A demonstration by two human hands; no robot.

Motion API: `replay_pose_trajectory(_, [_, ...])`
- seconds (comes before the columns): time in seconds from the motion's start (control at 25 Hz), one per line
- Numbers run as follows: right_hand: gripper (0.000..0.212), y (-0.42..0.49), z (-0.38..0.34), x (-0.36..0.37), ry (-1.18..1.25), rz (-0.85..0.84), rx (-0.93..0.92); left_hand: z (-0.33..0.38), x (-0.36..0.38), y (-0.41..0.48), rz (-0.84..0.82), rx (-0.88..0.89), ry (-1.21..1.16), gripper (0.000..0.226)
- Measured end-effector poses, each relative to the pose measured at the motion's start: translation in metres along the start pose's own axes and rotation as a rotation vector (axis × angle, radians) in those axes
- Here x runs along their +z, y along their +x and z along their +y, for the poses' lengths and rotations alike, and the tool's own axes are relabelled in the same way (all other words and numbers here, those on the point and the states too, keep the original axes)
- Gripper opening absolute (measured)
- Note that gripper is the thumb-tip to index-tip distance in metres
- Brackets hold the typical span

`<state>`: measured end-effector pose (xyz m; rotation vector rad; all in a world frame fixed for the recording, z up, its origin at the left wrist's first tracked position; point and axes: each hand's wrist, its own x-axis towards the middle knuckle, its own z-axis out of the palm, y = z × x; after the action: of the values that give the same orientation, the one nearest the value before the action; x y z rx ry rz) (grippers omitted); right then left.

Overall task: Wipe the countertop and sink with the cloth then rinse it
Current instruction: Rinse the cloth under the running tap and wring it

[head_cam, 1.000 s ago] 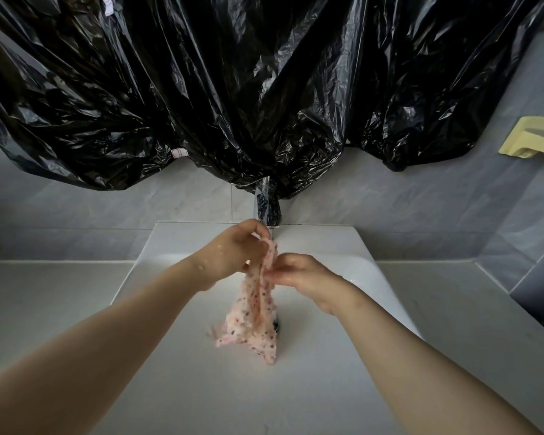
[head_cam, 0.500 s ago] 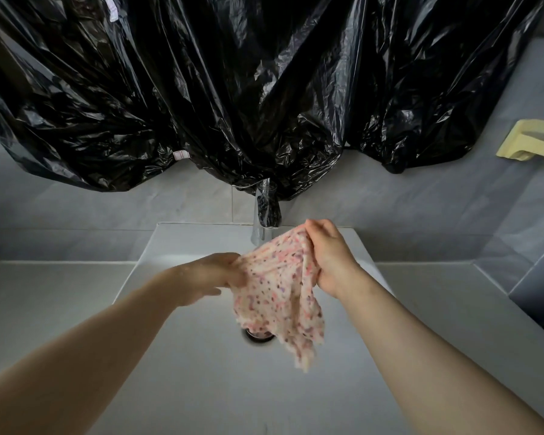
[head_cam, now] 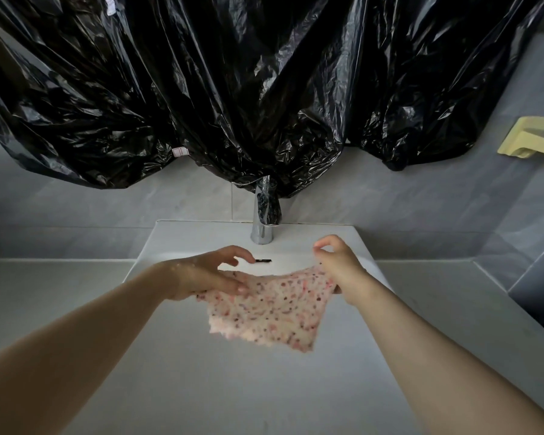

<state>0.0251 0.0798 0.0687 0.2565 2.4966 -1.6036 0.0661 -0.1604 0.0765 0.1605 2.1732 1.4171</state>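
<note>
A pink speckled cloth hangs spread out over the white sink, held up by its two upper corners. My left hand pinches the left corner between thumb and fingers. My right hand grips the right corner, its index finger and thumb raised above. The chrome faucet stands just behind the hands, its top wrapped in black plastic. No water stream is visible. The cloth hides the drain.
Black plastic sheeting drapes over the wall above the faucet. Grey countertop runs on the left of the sink, and the grey countertop continues on the right. A pale yellow holder is fixed to the tiled wall at the right.
The cloth went from a bunched strip held between both hands to a sheet stretched wide. My hands have moved apart, and my right hand has dropped lower.
</note>
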Motion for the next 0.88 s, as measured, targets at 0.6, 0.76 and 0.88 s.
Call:
replay_pose_trajectory(0.6, [0.011,-0.004,0.003,0.008,-0.597,0.098,-0.376,-0.004,0.023,0.028,0.61,-0.035,0.361,0.007])
replay_pose_trajectory(0.76, [0.019,-0.021,-0.002,0.031,-0.234,0.003,-0.367,0.011,0.062,0.045,0.412,-0.219,-0.71,0.023])
replay_pose_trajectory(0.88, [0.022,-0.037,-0.008,0.029,-0.016,-0.355,-0.32,0.011,0.063,0.06,0.241,-0.162,-0.989,0.034])
